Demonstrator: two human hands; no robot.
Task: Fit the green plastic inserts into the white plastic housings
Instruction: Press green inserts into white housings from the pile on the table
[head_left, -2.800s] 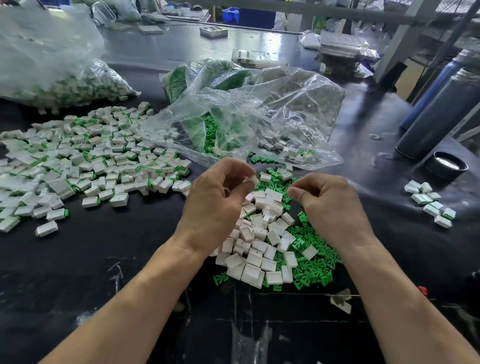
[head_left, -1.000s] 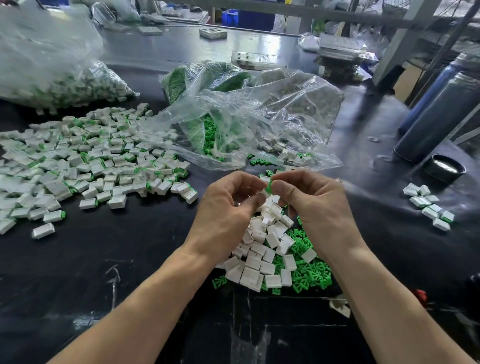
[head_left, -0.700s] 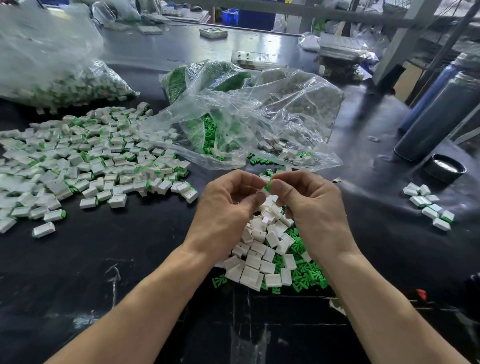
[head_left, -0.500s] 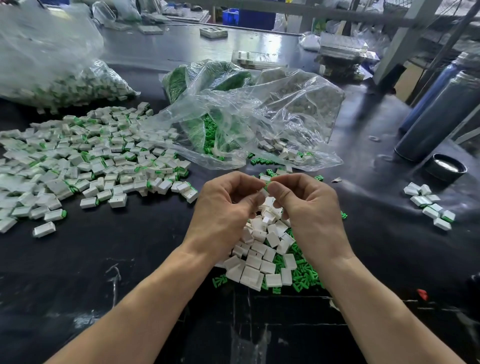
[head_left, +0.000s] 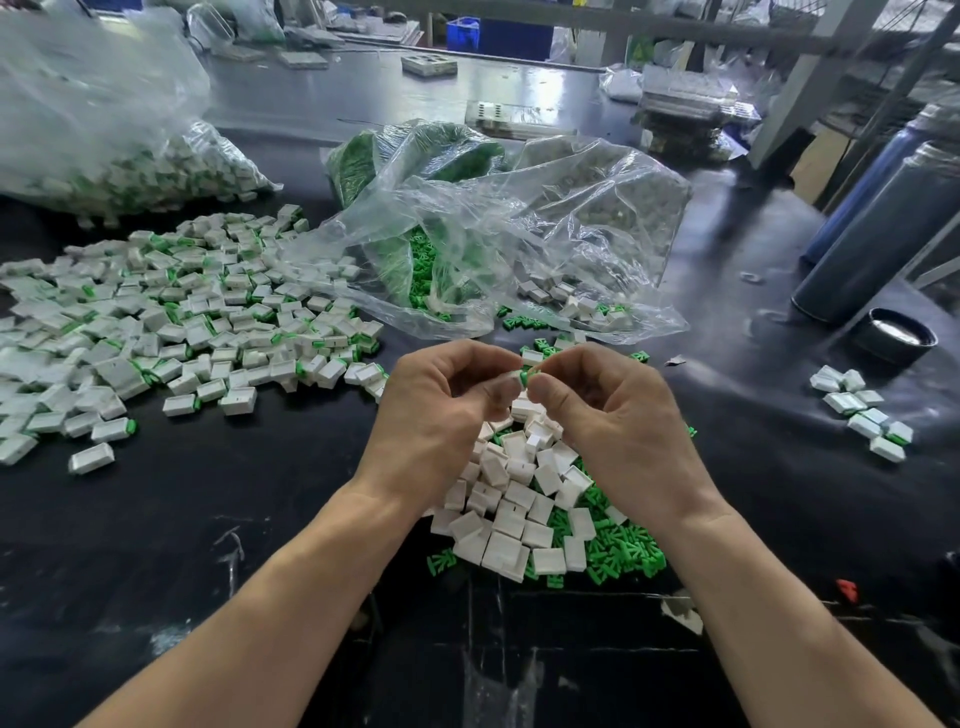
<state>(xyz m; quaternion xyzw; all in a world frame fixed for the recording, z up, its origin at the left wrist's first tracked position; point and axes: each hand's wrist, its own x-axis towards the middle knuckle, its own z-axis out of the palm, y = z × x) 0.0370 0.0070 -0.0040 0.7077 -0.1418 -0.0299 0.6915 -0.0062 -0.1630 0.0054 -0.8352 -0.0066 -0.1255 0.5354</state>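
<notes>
Nearest, on the black counter (head_left: 156, 519), a loose heap of empty white housings (head_left: 511, 512) over scattered green inserts (head_left: 618, 551). Just above that heap, left hand (head_left: 441, 410) and right hand (head_left: 618, 415) raised together, fingertips meeting. Pinched in the left hand, one white housing (head_left: 515, 378); pinched in the right hand, a green insert (head_left: 529, 372) at that housing's end, mostly hidden, depth of seating not clear. Off to the left, a wide spread of assembled pieces (head_left: 182, 322), white with green ends showing. Off to the right, a small cluster of pieces (head_left: 862, 410). Beyond the hands, a crumpled clear bag (head_left: 519, 234) holding more green and white parts. Further left, a fuller bag (head_left: 119, 156). Far right, dark cylinders (head_left: 883, 228) and a round cap (head_left: 896, 335).
</notes>
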